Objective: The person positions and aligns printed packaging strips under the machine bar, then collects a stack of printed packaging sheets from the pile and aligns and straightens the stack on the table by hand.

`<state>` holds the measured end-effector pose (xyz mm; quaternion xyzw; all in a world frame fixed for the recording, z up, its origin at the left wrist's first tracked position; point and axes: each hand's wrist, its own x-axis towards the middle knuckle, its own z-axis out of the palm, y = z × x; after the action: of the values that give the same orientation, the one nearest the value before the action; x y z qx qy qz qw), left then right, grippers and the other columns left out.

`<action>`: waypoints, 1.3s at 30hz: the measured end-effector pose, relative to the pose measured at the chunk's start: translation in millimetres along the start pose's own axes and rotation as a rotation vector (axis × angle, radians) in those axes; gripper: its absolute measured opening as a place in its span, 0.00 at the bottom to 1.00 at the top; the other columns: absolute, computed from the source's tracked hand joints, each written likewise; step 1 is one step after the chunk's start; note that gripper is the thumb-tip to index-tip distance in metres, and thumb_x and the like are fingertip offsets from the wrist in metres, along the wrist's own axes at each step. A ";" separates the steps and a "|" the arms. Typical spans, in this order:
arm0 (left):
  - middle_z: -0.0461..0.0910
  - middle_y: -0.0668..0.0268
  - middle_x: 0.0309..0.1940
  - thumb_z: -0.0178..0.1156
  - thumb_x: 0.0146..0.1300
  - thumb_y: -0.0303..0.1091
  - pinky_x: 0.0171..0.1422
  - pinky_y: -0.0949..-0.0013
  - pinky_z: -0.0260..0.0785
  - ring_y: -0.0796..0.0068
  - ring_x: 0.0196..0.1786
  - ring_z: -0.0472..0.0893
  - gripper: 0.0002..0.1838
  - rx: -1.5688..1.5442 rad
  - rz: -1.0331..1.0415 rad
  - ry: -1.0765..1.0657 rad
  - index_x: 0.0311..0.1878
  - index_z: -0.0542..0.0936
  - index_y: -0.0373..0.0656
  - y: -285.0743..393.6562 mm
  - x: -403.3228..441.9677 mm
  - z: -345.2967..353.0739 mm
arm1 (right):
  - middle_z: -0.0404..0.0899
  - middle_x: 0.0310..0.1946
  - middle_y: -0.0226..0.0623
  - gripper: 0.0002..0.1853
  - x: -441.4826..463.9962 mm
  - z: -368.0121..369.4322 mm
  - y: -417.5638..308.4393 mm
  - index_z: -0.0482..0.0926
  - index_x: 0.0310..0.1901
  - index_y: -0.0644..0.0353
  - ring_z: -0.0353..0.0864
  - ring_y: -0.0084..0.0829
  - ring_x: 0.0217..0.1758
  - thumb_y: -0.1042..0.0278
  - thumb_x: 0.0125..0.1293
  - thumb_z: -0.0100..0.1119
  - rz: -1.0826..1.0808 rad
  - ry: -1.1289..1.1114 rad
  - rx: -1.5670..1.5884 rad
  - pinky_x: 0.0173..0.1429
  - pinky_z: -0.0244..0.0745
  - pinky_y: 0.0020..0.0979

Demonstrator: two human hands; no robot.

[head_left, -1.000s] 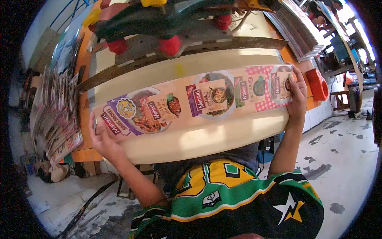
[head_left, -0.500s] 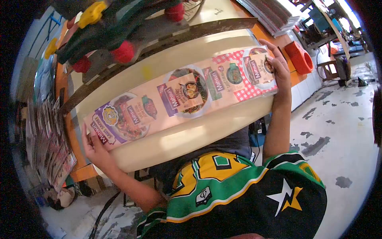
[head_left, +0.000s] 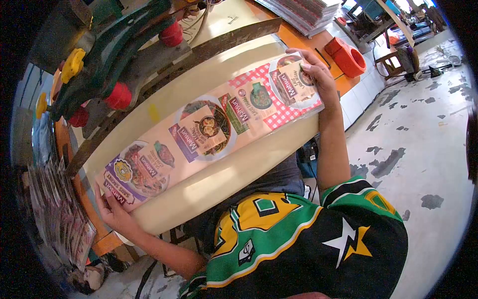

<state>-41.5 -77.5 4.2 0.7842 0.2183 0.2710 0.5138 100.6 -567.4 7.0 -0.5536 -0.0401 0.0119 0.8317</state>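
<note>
A long pale-pink printed plastic sheet stretches between my hands, showing food bowls, "Mahsuri" labels and a red checked patch. My left hand grips its lower left end, thumb on top and fingers at the edge. At the upper right end, my right hand pinches the sheet with the thumb over the print. Beneath it is a smooth cream work surface with a curved front edge. Whether the sheet is one layer or several, I cannot tell.
Behind the sheet runs a dark metal bar, beside a machine with green arms and red knobs. An orange-red tape dispenser stands at right. Stacked sheets lie at the back, and more stacked prints sit at left.
The view has shifted, so the bench and machine appear further right or left in frame. The sheet stays in both hands, now tilted more steeply, its left end lower.
</note>
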 end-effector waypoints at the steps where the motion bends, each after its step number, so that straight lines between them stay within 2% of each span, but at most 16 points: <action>1: 0.74 0.56 0.61 0.55 0.74 0.40 0.61 0.67 0.70 0.69 0.57 0.76 0.26 0.023 0.003 0.006 0.68 0.69 0.34 1.7 -0.7 0.9 | 0.82 0.49 0.44 0.25 0.0 -0.1 0.2 0.71 0.61 0.68 0.85 0.27 0.46 0.69 0.62 0.52 -0.002 0.001 -0.001 0.53 0.81 0.26; 7: 0.75 0.55 0.60 0.54 0.74 0.39 0.62 0.66 0.69 0.68 0.57 0.76 0.25 -0.004 0.026 -0.009 0.68 0.70 0.34 -15.4 3.9 -7.3 | 0.82 0.48 0.43 0.23 1.8 -6.4 2.9 0.72 0.59 0.68 0.85 0.27 0.47 0.66 0.64 0.55 -0.017 -0.016 -0.011 0.54 0.80 0.27; 10: 0.76 0.56 0.58 0.55 0.74 0.38 0.60 0.67 0.71 0.69 0.55 0.77 0.24 0.046 0.053 0.007 0.67 0.70 0.34 -15.6 3.5 -8.6 | 0.81 0.49 0.46 0.24 0.3 -4.7 2.9 0.69 0.61 0.72 0.85 0.29 0.48 0.68 0.65 0.50 -0.014 0.022 -0.008 0.55 0.81 0.29; 12: 0.76 0.56 0.57 0.55 0.74 0.37 0.58 0.68 0.72 0.70 0.54 0.78 0.23 0.023 0.082 0.010 0.67 0.70 0.34 -19.1 4.4 -8.2 | 0.82 0.48 0.40 0.22 1.0 -6.3 3.3 0.72 0.59 0.67 0.85 0.26 0.46 0.65 0.66 0.56 -0.009 -0.010 0.011 0.53 0.80 0.26; 13: 0.77 0.56 0.56 0.55 0.74 0.36 0.57 0.68 0.72 0.71 0.53 0.78 0.23 0.003 0.109 0.015 0.67 0.71 0.35 -21.8 4.6 -9.4 | 0.82 0.48 0.40 0.22 1.4 -8.9 5.2 0.72 0.59 0.67 0.85 0.26 0.46 0.65 0.66 0.56 -0.008 -0.013 0.015 0.53 0.80 0.26; 15: 0.77 0.57 0.55 0.55 0.74 0.35 0.55 0.69 0.73 0.72 0.52 0.78 0.23 -0.022 0.080 0.007 0.67 0.71 0.34 -29.0 7.5 -13.6 | 0.82 0.49 0.40 0.21 1.6 -15.0 9.0 0.72 0.59 0.67 0.85 0.25 0.46 0.65 0.68 0.56 -0.017 0.034 0.002 0.52 0.79 0.25; 20: 0.79 0.58 0.51 0.55 0.74 0.34 0.52 0.71 0.73 0.75 0.49 0.79 0.22 0.021 0.022 0.029 0.67 0.70 0.33 -26.2 6.8 -15.3 | 0.82 0.50 0.42 0.21 7.1 -32.5 14.8 0.72 0.60 0.69 0.85 0.26 0.47 0.66 0.69 0.55 -0.043 -0.032 -0.026 0.53 0.79 0.25; 22: 0.80 0.61 0.46 0.56 0.73 0.34 0.50 0.74 0.73 0.77 0.45 0.79 0.23 0.080 0.094 0.055 0.67 0.70 0.33 -13.4 2.2 -6.3 | 0.82 0.50 0.43 0.22 6.3 -25.3 11.7 0.71 0.61 0.70 0.85 0.26 0.47 0.67 0.69 0.54 -0.033 -0.058 0.012 0.53 0.80 0.26; 23: 0.80 0.64 0.43 0.56 0.73 0.34 0.47 0.77 0.72 0.80 0.43 0.78 0.23 -0.028 0.061 0.043 0.67 0.71 0.33 -12.6 2.3 -5.8 | 0.81 0.50 0.44 0.22 2.2 -17.0 9.9 0.70 0.61 0.70 0.85 0.27 0.47 0.67 0.69 0.53 -0.049 0.000 0.016 0.53 0.80 0.26; 26: 0.79 0.66 0.40 0.56 0.73 0.33 0.45 0.78 0.71 0.81 0.42 0.77 0.23 -0.050 0.015 0.022 0.67 0.71 0.33 -16.6 3.0 -11.4 | 0.81 0.50 0.45 0.22 3.5 -17.6 12.0 0.70 0.61 0.70 0.85 0.27 0.47 0.67 0.69 0.53 -0.058 0.008 0.018 0.53 0.80 0.25; 27: 0.80 0.63 0.44 0.56 0.73 0.32 0.47 0.78 0.72 0.80 0.43 0.78 0.23 -0.051 0.039 0.014 0.67 0.71 0.33 -18.7 5.8 -13.2 | 0.80 0.52 0.47 0.21 3.9 -19.2 12.3 0.68 0.61 0.70 0.85 0.30 0.51 0.68 0.71 0.50 -0.051 -0.016 0.028 0.54 0.83 0.28; 31: 0.79 0.58 0.50 0.56 0.73 0.31 0.52 0.75 0.74 0.76 0.47 0.80 0.22 -0.186 -0.015 0.033 0.66 0.71 0.32 -20.4 4.9 -14.9 | 0.80 0.53 0.47 0.21 5.2 -22.5 15.7 0.67 0.62 0.70 0.85 0.31 0.51 0.68 0.71 0.50 -0.054 -0.015 0.030 0.54 0.83 0.29; 33: 0.78 0.54 0.54 0.55 0.72 0.31 0.57 0.72 0.76 0.72 0.51 0.81 0.22 -0.368 -0.033 0.008 0.66 0.70 0.31 -23.7 6.6 -16.0 | 0.80 0.51 0.47 0.21 5.0 -16.5 15.5 0.69 0.61 0.70 0.85 0.30 0.49 0.68 0.70 0.51 -0.052 -0.006 0.040 0.53 0.83 0.29; 39: 0.78 0.51 0.55 0.57 0.71 0.31 0.58 0.69 0.76 0.68 0.52 0.82 0.23 -0.493 -0.037 0.042 0.65 0.69 0.29 -23.5 7.2 -19.3 | 0.80 0.48 0.46 0.22 1.3 1.1 6.6 0.71 0.57 0.69 0.85 0.30 0.47 0.63 0.67 0.51 -0.073 0.041 -0.055 0.52 0.82 0.30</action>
<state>-50.1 -50.9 -9.8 0.6254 0.1705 0.3228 0.6897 102.0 -563.8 1.4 -0.5747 -0.0436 -0.0307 0.8166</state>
